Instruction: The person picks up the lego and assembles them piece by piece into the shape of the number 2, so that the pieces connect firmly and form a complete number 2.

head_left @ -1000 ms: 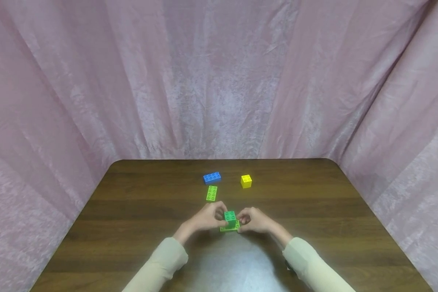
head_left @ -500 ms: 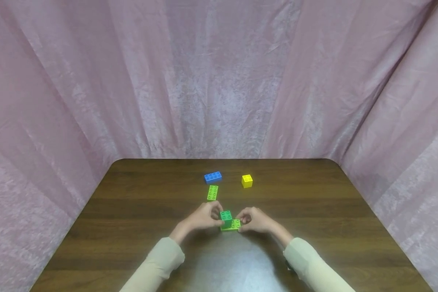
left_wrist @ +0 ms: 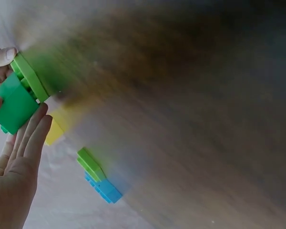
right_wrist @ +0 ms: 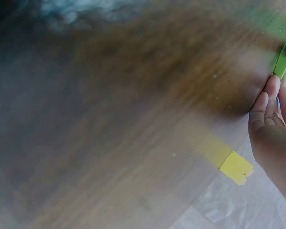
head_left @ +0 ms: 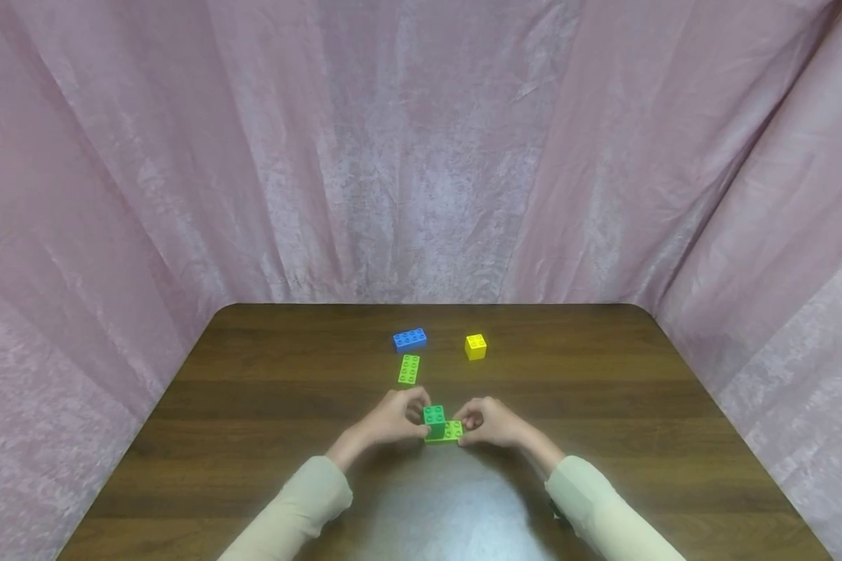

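My left hand (head_left: pixel 393 417) pinches a green two-by-two toy brick (head_left: pixel 434 421) between thumb and fingers. The brick stands over the left half of a thin lime-green building plate (head_left: pixel 453 431), whose right-hand studs show uncovered. At the plate's right end, my right hand (head_left: pixel 497 425) grips it with thumb and fingers. In the left wrist view the green brick (left_wrist: pixel 15 105) lies right against the studded side of the lime plate (left_wrist: pixel 31 78). Only one end of the plate (right_wrist: pixel 282 64) shows beside the right fingers in the right wrist view.
Farther back on the wooden table (head_left: pixel 288 389) lie a second lime-green plate (head_left: pixel 409 369) and a blue brick (head_left: pixel 410 340) just behind it. A yellow brick (head_left: pixel 475 347) stands to their right. A pink curtain (head_left: pixel 421 156) hangs beyond the table's back edge.
My left hand has shifted the green brick leftward, from near the plate's middle to its left half, uncovering studs on the right. My right hand has stayed almost still at the plate.
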A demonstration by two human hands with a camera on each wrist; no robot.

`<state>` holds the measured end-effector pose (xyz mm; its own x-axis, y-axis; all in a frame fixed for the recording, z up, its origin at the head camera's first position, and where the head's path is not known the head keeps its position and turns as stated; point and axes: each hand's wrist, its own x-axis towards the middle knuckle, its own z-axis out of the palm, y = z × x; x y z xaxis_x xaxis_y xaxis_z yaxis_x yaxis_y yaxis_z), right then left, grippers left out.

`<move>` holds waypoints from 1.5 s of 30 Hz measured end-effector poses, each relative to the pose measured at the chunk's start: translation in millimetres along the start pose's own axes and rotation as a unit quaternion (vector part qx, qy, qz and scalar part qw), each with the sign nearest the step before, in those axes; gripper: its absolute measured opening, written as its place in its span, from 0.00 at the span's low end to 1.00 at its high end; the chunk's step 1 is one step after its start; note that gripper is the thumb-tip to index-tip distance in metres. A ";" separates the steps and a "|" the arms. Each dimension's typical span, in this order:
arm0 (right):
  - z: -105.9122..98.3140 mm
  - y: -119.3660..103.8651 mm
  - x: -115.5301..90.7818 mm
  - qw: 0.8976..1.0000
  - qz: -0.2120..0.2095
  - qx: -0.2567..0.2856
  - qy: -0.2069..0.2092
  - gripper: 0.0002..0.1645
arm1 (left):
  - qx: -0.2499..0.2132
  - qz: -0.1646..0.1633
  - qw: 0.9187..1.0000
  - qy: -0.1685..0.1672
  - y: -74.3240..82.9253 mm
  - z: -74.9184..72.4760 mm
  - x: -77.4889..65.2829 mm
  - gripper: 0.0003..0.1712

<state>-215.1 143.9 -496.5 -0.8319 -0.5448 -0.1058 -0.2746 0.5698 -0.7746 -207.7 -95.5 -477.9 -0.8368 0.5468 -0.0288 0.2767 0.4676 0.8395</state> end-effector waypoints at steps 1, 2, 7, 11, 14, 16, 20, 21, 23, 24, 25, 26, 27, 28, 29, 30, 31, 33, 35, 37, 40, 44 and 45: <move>-0.2 0.0 -0.3 1.000 0.001 -0.001 0.001 0.21 | 0.002 0.002 1.000 0.000 0.0 0.2 0.0 0.16; -0.5 -0.1 -0.4 1.000 0.002 -0.002 0.001 0.21 | 0.005 0.001 1.000 0.000 0.2 0.3 -0.2 0.16; -1.5 -0.6 -0.7 1.000 0.009 -0.004 0.004 0.20 | 0.024 0.005 1.000 0.001 -0.8 1.3 -0.8 0.18; -1.0 -0.7 -0.3 1.000 0.010 -0.003 0.005 0.21 | 0.033 0.004 0.999 0.004 -1.5 2.0 -2.0 0.19; -0.2 -0.4 0.6 1.000 0.009 -0.003 0.006 0.20 | 0.038 0.003 0.999 0.006 -2.0 2.5 -2.8 0.18; 0.5 -0.7 1.0 1.000 0.009 -0.002 0.007 0.20 | 0.040 0.007 0.999 0.008 -2.3 2.8 -3.5 0.17; 1.8 -1.5 1.6 1.000 0.012 0.000 0.005 0.20 | 0.048 0.018 0.999 0.012 -3.2 3.3 -4.3 0.17; 1.4 -1.6 1.7 1.000 0.012 0.001 0.005 0.20 | 0.052 0.021 0.998 0.013 -3.0 3.4 -4.1 0.16; 0.0 -1.9 1.8 1.000 0.014 0.004 0.005 0.20 | 0.059 0.030 0.998 0.014 -2.3 3.8 -2.9 0.16; -0.8 -1.6 2.1 1.000 0.014 0.004 0.005 0.20 | 0.063 0.033 0.997 0.015 -1.6 4.1 -2.3 0.16; -1.7 -1.4 2.3 1.000 0.014 0.006 0.005 0.20 | 0.067 0.036 0.997 0.016 -0.7 4.2 -1.6 0.16; -2.7 -1.4 2.4 1.000 0.014 0.007 0.006 0.20 | 0.070 0.038 0.997 0.016 0.2 4.4 -1.0 0.16; -3.4 -1.3 2.6 1.000 0.015 0.009 0.005 0.20 | 0.073 0.037 0.997 0.016 1.0 4.5 -0.7 0.16; -3.8 -1.2 2.8 1.000 0.015 0.009 0.003 0.20 | 0.077 0.038 0.996 0.015 1.2 4.8 -0.1 0.17; -3.9 -1.0 3.1 1.000 0.014 0.008 0.003 0.20 | 0.081 0.038 0.996 0.013 1.6 4.9 0.0 0.17; -3.6 -0.9 3.5 1.000 0.013 0.009 0.001 0.20 | 0.084 0.036 0.996 0.012 1.8 4.9 0.0 0.17; -5.2 -1.6 4.0 1.000 0.012 0.008 0.003 0.20 | 0.089 0.039 0.995 0.011 3.3 3.7 1.6 0.17; -6.9 -2.6 5.3 1.000 0.008 0.004 0.010 0.20 | 0.099 0.042 0.994 0.012 4.7 1.9 4.2 0.18; -6.9 -3.6 5.7 1.000 0.009 0.002 0.016 0.19 | 0.106 0.045 0.993 0.009 4.8 0.7 5.3 0.18; -5.6 -4.3 5.2 1.000 0.014 0.000 0.017 0.20 | 0.117 0.044 0.992 0.002 3.4 0.8 5.1 0.18; -2.6 -4.9 2.5 1.000 0.020 -0.001 0.014 0.20 | 0.126 0.043 0.991 -0.010 -0.2 2.9 3.8 0.18; 0.4 -5.0 1.3 0.999 0.029 0.003 0.018 0.20 | 0.125 0.053 0.991 -0.011 -4.0 4.4 2.9 0.19; 0.5 -5.5 1.7 0.999 0.034 0.006 0.022 0.20 | 0.123 0.056 0.991 -0.009 -4.4 4.0 2.9 0.19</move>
<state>-214.7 139.5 -492.7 -0.8688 -0.4775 -0.1314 -0.2109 0.5968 -0.7742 -209.4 -93.2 -483.9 -0.7864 0.6162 0.0442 0.4757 0.5583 0.6797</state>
